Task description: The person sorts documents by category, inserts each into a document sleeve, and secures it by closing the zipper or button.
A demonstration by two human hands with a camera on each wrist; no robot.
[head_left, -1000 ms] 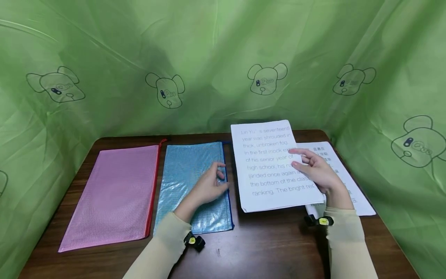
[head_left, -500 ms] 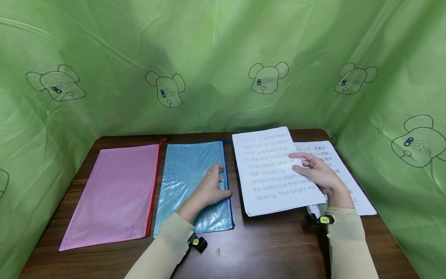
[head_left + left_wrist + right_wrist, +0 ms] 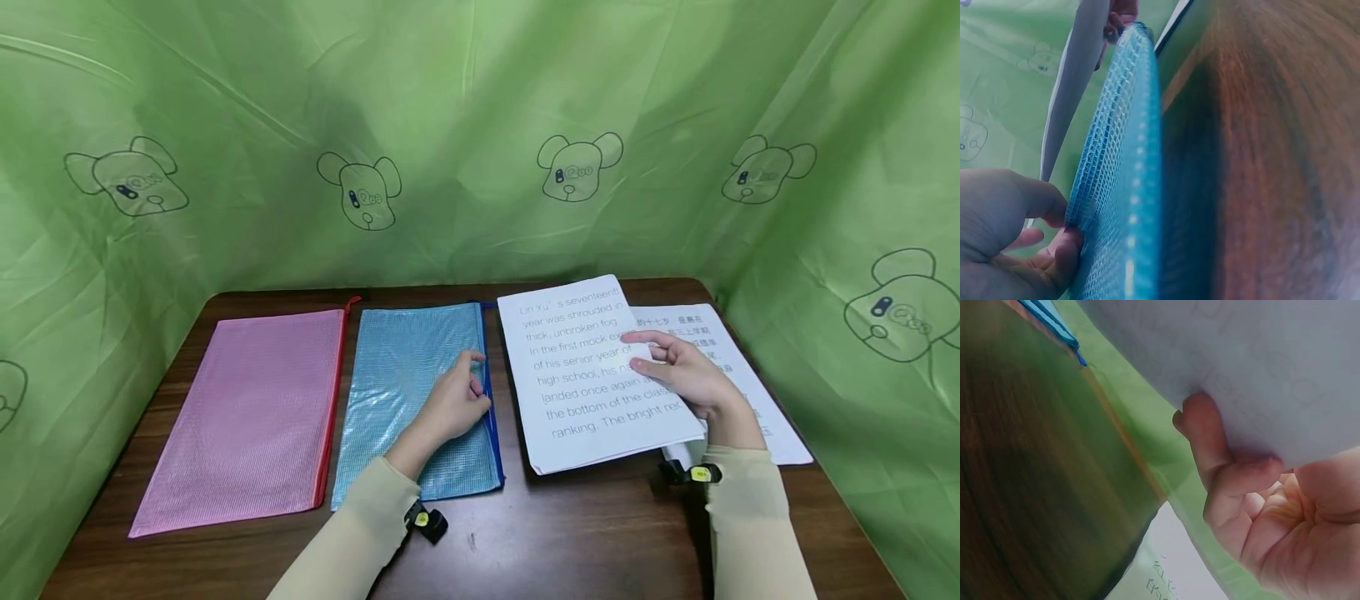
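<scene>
A blue mesh zip pouch (image 3: 405, 392) lies flat on the dark wooden table (image 3: 570, 533). My left hand (image 3: 457, 400) rests on its right side and pinches the zipper edge; in the left wrist view the thumb and fingers (image 3: 1063, 240) nip the mesh (image 3: 1122, 187) and lift it slightly. My right hand (image 3: 682, 371) holds a white sheet with English print (image 3: 577, 375) just right of the pouch, thumb on top. In the right wrist view, fingers (image 3: 1210, 444) curl under the sheet (image 3: 1260, 362).
A pink mesh pouch (image 3: 247, 417) lies left of the blue one. A second white sheet with Chinese print (image 3: 750, 392) lies under my right hand. Green printed curtains (image 3: 450, 125) wall in the table at the back and both sides.
The printed sheet in my right hand has come down and a little nearer to me. My left hand stays at the blue pouch's zipper edge, its fingers shifting slightly.
</scene>
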